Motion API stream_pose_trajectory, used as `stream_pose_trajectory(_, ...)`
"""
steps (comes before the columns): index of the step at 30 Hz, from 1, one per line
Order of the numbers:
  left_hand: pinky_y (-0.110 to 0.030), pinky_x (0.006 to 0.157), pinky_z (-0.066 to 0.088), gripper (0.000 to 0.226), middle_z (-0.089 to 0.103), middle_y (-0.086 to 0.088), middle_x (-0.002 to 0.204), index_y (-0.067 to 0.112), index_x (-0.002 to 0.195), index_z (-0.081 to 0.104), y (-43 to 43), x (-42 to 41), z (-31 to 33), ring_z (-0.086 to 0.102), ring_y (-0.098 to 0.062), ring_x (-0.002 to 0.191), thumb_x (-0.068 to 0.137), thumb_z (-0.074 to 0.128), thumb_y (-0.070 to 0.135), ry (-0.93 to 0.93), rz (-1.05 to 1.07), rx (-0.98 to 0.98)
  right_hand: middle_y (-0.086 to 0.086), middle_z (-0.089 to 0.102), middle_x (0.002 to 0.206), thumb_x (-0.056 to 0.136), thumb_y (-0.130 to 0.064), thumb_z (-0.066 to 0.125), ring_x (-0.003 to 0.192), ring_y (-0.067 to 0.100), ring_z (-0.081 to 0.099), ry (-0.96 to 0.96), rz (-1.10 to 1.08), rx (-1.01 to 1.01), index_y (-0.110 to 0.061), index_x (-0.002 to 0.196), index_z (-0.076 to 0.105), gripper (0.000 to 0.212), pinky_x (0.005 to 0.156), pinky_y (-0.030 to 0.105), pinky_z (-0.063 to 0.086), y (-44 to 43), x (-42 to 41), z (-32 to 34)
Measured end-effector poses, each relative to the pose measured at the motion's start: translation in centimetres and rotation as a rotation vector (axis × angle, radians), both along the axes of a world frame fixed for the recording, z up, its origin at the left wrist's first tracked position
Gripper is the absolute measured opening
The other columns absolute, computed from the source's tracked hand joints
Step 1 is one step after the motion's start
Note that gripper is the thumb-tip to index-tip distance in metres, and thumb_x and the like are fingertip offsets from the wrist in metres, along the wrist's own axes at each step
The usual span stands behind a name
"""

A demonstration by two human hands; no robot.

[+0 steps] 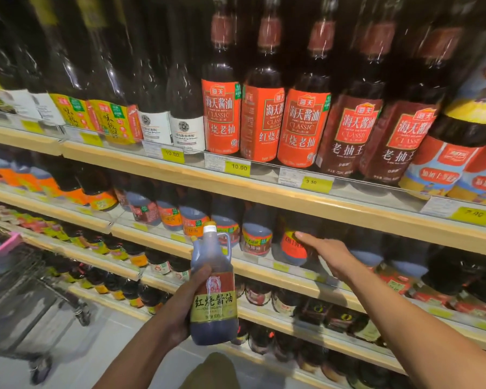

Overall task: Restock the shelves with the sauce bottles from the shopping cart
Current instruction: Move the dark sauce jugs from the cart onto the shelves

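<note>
My left hand point(180, 313) grips a dark sauce bottle point(213, 293) upright in front of the shelves; it has a white cap, a side handle and a red and olive label. My right hand point(324, 254) reaches into the second shelf point(264, 265) from the top. Its thumb lies across a dark bottle with a red label point(292, 248) standing there, and its fingers wrap round the bottle's right side, partly hidden. The metal shopping cart point(26, 290) stands at the lower left; its contents are blurred.
The top shelf point(236, 186) carries tall soy sauce bottles with orange and dark red labels and yellow price tags. Lower shelves hold rows of small dark bottles. The pale floor shows beside the cart, and my knee appears at the bottom centre.
</note>
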State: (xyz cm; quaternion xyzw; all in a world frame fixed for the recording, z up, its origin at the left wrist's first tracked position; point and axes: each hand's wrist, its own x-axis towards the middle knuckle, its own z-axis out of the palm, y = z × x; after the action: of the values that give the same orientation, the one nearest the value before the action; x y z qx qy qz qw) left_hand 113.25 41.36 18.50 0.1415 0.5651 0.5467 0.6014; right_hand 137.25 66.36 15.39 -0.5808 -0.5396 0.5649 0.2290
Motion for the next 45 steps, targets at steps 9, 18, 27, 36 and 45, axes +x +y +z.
stream_pose_trajectory(9, -0.051, 0.095, 0.053, 0.053, 0.074, -0.023, 0.111, 0.011, 0.122, 0.063, 1.2, -1.1, -1.4, 0.072, -0.038, 0.102, 0.082, 0.061, 0.046, 0.003, 0.035, -0.045, 0.006, 0.065, 0.103, 0.068, -0.063, 0.081, 0.09, 0.018, 0.061, -0.255, 0.114, 0.072, -0.007, 0.102, 0.068, 0.067, 0.073, 0.028, 0.044, 0.1, -1.9, -0.9)
stream_pose_trajectory(18, -0.046, 0.086, 0.055, 0.053, 0.075, -0.023, 0.106, 0.009, 0.12, 0.063, 1.9, -0.3, -1.1, 0.075, -0.036, 0.092, 0.081, 0.061, 0.044, -0.001, 0.024, -0.048, -0.008, 0.055, 0.069, 0.078, -0.046, 0.082, 0.064, 0.003, 0.053, -0.253, 0.146, 0.164, -0.023, 0.07, 0.051, 0.039, 0.044, 0.011, 0.036, -0.7, -2.2, -0.5)
stream_pose_trajectory(27, -0.046, 0.087, 0.055, 0.051, 0.075, -0.023, 0.105, 0.009, 0.119, 0.063, 2.5, 1.9, 0.3, 0.074, -0.036, 0.093, 0.081, 0.062, 0.043, -0.012, -0.01, -0.032, 0.003, 0.069, 0.095, 0.073, -0.05, 0.084, 0.086, 0.015, 0.064, -0.275, 0.131, 0.139, -0.012, 0.096, 0.07, 0.048, 0.073, 0.026, 0.049, -1.2, -2.4, 0.0)
stream_pose_trajectory(36, -0.045, 0.084, 0.057, 0.056, 0.075, -0.022, 0.107, 0.008, 0.121, 0.063, 3.0, 2.6, 0.0, 0.074, -0.035, 0.094, 0.08, 0.062, 0.046, 0.008, -0.024, -0.027, 0.004, 0.073, 0.094, 0.073, -0.051, 0.084, 0.082, 0.012, 0.065, -0.264, 0.111, 0.174, -0.015, 0.092, 0.072, 0.042, 0.074, 0.028, 0.053, -1.2, -2.6, -0.4)
stream_pose_trajectory(45, -0.044, 0.083, 0.057, 0.052, 0.076, -0.02, 0.103, 0.007, 0.12, 0.063, 3.8, 2.7, -0.1, 0.076, -0.032, 0.089, 0.083, 0.06, 0.043, -0.013, -0.079, 0.003, 0.002, 0.073, 0.084, 0.073, -0.05, 0.084, 0.084, 0.018, 0.07, -0.244, 0.146, 0.143, -0.012, 0.085, 0.074, 0.042, 0.071, 0.03, 0.057, -1.2, -2.3, -0.1)
